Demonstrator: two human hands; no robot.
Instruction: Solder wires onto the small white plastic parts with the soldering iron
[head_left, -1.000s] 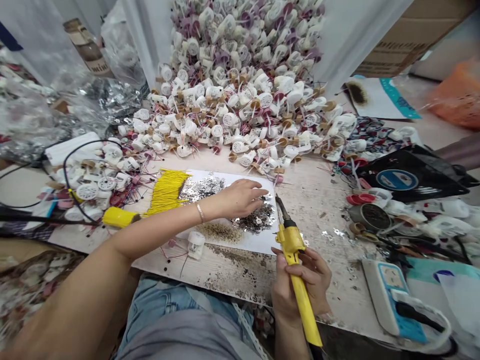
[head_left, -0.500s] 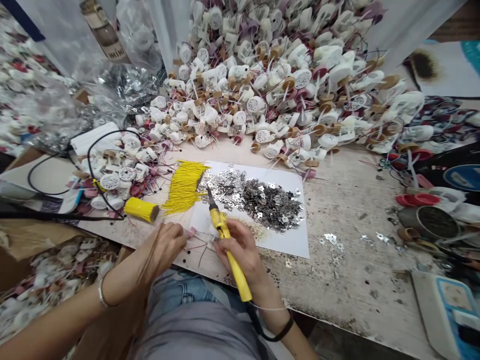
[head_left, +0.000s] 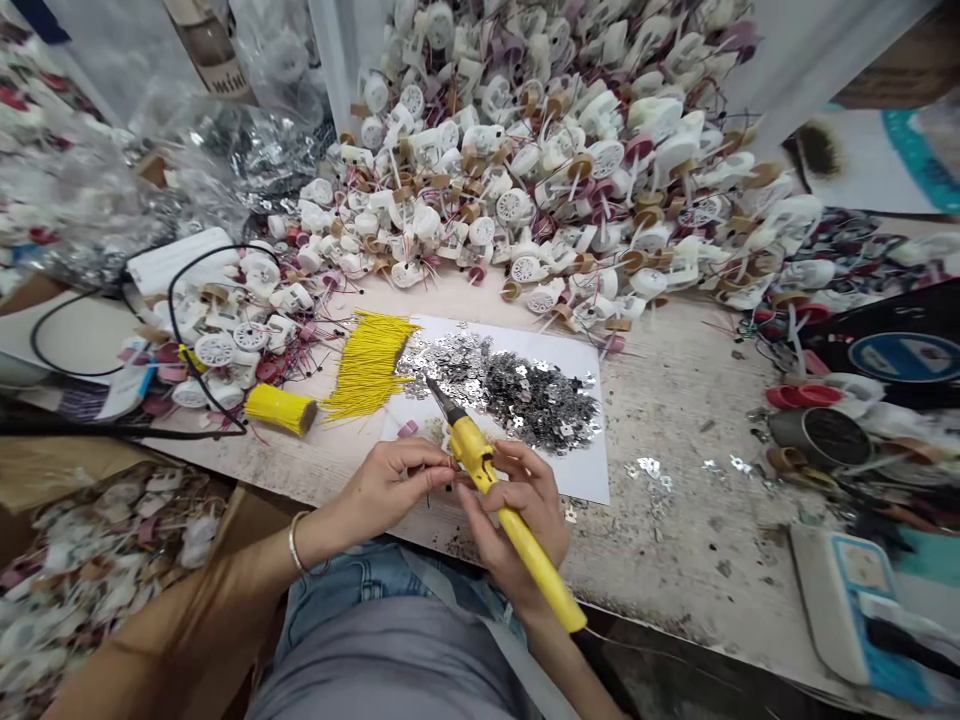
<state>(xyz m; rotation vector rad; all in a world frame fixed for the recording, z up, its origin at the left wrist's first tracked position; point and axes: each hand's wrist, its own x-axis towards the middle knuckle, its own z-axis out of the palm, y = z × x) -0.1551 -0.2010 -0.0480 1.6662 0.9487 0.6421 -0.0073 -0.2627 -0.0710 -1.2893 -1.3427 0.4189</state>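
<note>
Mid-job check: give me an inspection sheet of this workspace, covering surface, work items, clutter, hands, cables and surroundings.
Surface: pale tabletop, dark-specked, with stray metal plates right of the white sheet.
Job's things: heaped metal plates on the sheet; yellow wires at its left edge; yellow soldering iron in hand.
Clutter: white plastic housings piled along the back.
Left hand: fingertips pinching what looks like a thin lead.
Right hand: gripping the soldering iron.
Cables: black cable at left; black plug at the power strip, right.
Surroundings: clear plastic bags, upper left.
</note>
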